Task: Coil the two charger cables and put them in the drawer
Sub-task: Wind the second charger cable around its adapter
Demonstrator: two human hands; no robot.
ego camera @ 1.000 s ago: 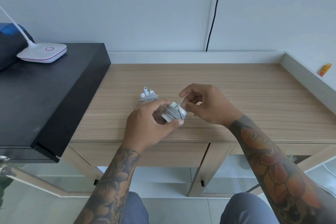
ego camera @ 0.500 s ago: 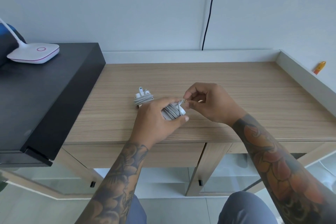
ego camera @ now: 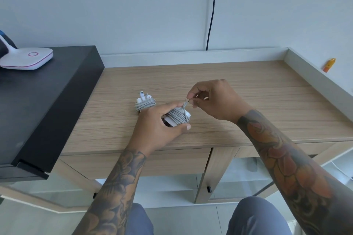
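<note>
Tucking cable end (ego camera: 186,101) — right hand (ego camera: 214,101) pinches it | left hand (ego camera: 158,124) grips charger (ego camera: 177,117) | keep tension, wedge end under wraps — else it springs loose

pale matt wood-grain desk top (ego camera: 238,89), matt black side cabinet (ego camera: 47,101), glossy white plastic charger block (ego camera: 174,122) wound in smooth grey cable, glossy white plastic lamp base (ego camera: 28,58) at upper left

head view | from above, facing forward and down | close over left hand (ego camera: 158,126) and right hand (ego camera: 215,99) | single view, no overlap
</note>
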